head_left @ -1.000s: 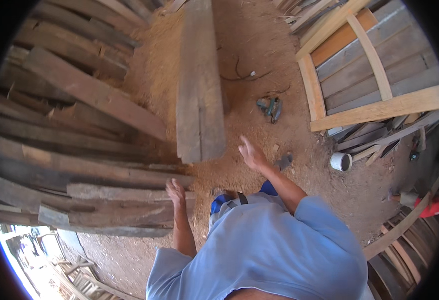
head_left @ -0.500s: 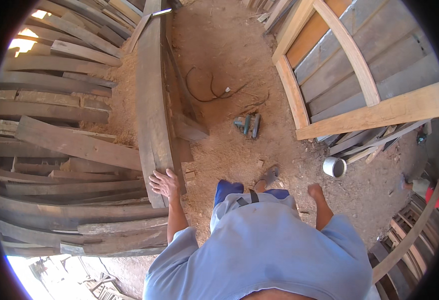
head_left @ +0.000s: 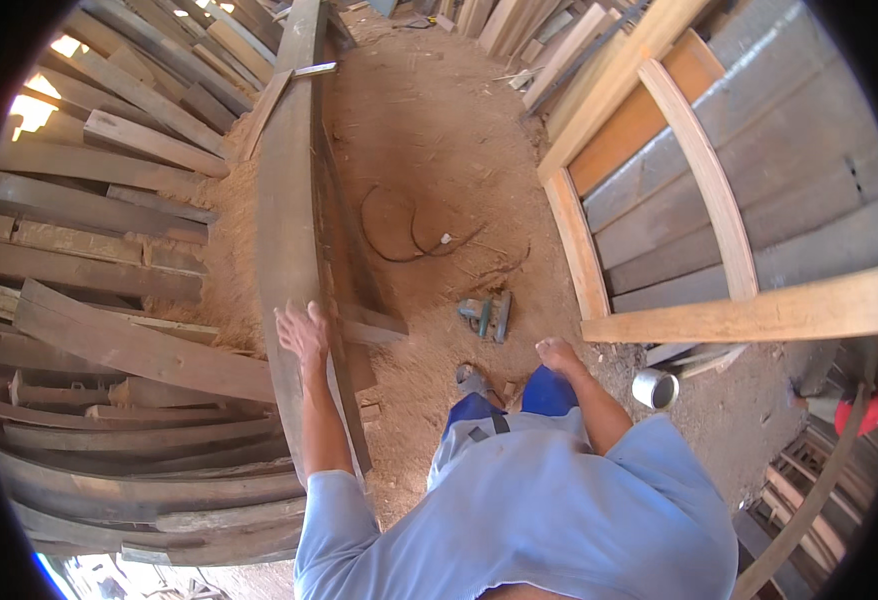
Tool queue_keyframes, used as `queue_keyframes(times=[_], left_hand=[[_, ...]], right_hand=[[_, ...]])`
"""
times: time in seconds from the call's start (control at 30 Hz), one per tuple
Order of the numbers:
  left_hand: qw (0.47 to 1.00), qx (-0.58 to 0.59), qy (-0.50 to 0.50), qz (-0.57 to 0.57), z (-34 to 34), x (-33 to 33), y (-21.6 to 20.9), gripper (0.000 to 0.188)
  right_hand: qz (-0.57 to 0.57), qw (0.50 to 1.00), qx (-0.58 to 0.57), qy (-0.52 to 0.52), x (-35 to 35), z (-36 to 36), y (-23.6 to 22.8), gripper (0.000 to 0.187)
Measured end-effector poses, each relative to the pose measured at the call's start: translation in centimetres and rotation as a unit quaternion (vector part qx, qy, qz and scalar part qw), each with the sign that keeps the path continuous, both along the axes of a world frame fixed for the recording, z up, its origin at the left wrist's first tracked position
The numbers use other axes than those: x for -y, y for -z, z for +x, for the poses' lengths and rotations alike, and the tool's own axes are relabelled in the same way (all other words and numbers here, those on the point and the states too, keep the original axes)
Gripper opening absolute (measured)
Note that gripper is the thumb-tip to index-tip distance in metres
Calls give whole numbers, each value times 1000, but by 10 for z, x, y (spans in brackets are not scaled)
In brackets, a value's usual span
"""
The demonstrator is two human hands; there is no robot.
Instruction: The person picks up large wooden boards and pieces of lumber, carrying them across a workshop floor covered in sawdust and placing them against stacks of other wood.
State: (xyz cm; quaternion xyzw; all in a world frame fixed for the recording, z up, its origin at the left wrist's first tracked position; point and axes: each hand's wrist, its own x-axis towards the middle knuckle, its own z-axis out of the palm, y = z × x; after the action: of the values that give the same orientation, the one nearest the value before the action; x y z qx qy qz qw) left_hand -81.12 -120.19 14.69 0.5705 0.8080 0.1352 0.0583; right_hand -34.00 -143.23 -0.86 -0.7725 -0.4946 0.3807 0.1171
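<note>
Running forward, the long plank (head_left: 291,200) lies beneath the spread, ungrasping left hand (head_left: 303,332).

The left fingers (head_left: 300,320) have moved farther along the beam (head_left: 290,225); the right fingers (head_left: 551,349), nearer the trousers (head_left: 543,393).

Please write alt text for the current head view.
Seen from above, an open left hand lies over a wooden plank; the right hand hangs clear of it. A power tool lies on the ground, left of a wooden frame.
</note>
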Motion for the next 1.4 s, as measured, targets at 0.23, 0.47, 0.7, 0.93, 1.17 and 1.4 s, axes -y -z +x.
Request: queue_keyframes(times=[0.23,0.47,0.7,0.93,1.17,1.4], left_hand=[[988,-112,28,-100,25,-52,17,87],[977,-177,35,-111,24,-49,30,91],[969,-214,79,-99,11,-49,47,85],[991,-73,53,-101,15,-66,64,76],[969,-195,90,-123,16,-63,53,86],[985,-127,49,-108,30,-66,25,92]], right_hand=[[26,969,-221,-108,-56,10,178,28],[-274,917,-288,35,-94,-42,214,33],[-184,969,-145,75,-167,-94,317,38],[-133,900,-117,397,-141,-101,476,34],[-158,778,-371,481,-212,-18,409,16],[39,787,-362,499,-341,77,143,14]])
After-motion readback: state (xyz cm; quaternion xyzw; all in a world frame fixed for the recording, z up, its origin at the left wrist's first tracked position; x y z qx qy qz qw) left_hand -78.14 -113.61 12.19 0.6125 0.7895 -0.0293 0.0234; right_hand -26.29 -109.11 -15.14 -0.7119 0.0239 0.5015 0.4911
